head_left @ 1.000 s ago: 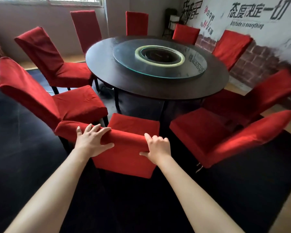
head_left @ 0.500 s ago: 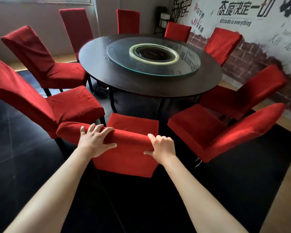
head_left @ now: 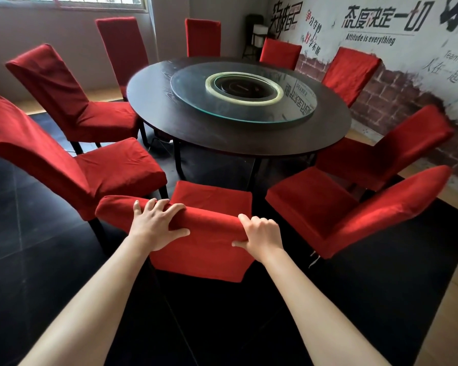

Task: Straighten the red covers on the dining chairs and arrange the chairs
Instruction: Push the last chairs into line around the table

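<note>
Nothing shifted but my view. Left hand [head_left: 155, 228] and right hand [head_left: 261, 237] grip the chair [head_left: 196, 249] backrest top; its seat points at the counter [head_left: 238, 143] beyond my hands. Step: squaring this chair. Next: even push forward.

Nearest chair [head_left: 209, 196]: red cover [head_left: 196, 260] drawn over backrest top, hanging smooth down the back, seat facing the tabletop [head_left: 249, 143]. Eight more red-covered chairs ring it; left neighbour [head_left: 64, 165] angled outward, its cover creased.
</note>
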`<act>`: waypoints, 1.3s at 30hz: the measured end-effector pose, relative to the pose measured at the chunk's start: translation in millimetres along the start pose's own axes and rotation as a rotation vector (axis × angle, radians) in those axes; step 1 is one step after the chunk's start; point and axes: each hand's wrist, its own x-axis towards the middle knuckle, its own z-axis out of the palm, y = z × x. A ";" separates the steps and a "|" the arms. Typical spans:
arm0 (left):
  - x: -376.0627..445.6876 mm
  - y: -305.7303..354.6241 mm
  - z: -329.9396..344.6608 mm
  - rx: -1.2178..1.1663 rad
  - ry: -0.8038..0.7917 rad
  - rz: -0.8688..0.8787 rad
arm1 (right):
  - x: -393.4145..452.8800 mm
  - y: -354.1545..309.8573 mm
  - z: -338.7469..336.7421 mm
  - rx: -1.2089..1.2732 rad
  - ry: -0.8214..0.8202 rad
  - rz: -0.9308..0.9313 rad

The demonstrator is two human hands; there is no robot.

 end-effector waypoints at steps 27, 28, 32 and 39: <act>2.4 25.2 0.4 0.010 0.044 -0.027 | 1.6 31.2 0.3 -0.035 -0.036 -0.052; 1.9 25.4 0.8 0.013 0.046 -0.027 | 1.1 31.2 0.9 -0.039 -0.032 -0.054; -0.2 25.1 2.0 0.022 0.048 -0.036 | 0.5 30.0 0.3 -0.026 -0.015 -0.059; -8.9 20.6 5.7 -0.024 0.064 -0.020 | -1.5 24.6 -0.8 -0.049 -0.040 -0.048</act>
